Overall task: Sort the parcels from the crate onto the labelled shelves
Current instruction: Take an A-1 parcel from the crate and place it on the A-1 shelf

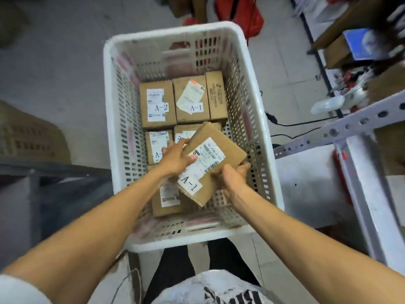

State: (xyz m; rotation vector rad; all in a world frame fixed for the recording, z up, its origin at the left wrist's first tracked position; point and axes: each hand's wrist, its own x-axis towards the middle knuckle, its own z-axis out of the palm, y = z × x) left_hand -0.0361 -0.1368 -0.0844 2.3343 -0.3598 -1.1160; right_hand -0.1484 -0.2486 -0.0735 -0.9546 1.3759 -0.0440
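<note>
Brown cardboard parcels [157, 104] lie in the bottom of a white slotted plastic crate [252, 88], tagged A-2 and A-1. The left hand [175, 159] grips the upper left edge of a tilted brown cardboard box labelled A-1 [232, 152], held above the others. The right hand [232, 176] curls round its lower right edge. A grey perforated metal shelf frame [350, 126] stands just right of the crate.

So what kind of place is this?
Probably a parcel sorting room: a white crate of labelled cardboard boxes, a parcel marked A-1 held by the left hand and right hand, metal shelving alongside.
</note>
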